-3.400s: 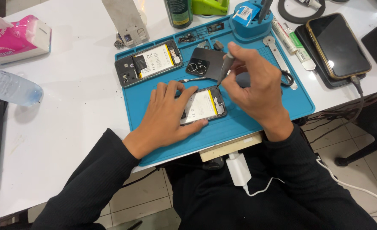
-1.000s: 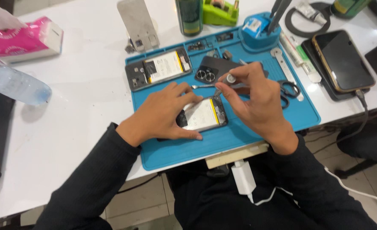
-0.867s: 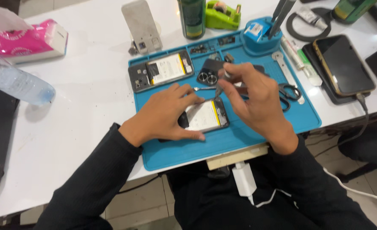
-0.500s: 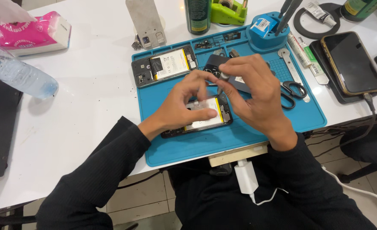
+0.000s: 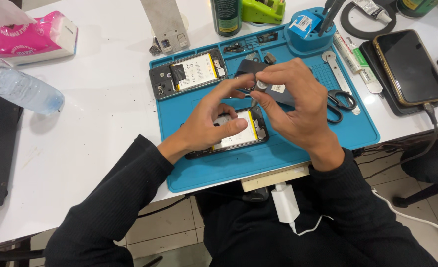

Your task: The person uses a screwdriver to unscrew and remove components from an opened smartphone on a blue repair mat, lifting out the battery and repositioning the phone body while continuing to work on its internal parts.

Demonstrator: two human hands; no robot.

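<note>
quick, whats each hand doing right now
Left hand: over the opened phone, fingertips pinching a small tool.
Right hand: closed on the same small tool.

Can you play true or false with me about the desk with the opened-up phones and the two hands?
1. Both hands are over a blue work mat. True.
2. An opened phone with its back off lies under the hands. True.
3. The scissors are in the left hand. False: they lie on the mat, to the right of the right hand.
4. A plastic water bottle lies on its side on the white table. True.
5. The pink tissue pack sits on the blue mat. False: it is on the table, at the far left corner.
</note>
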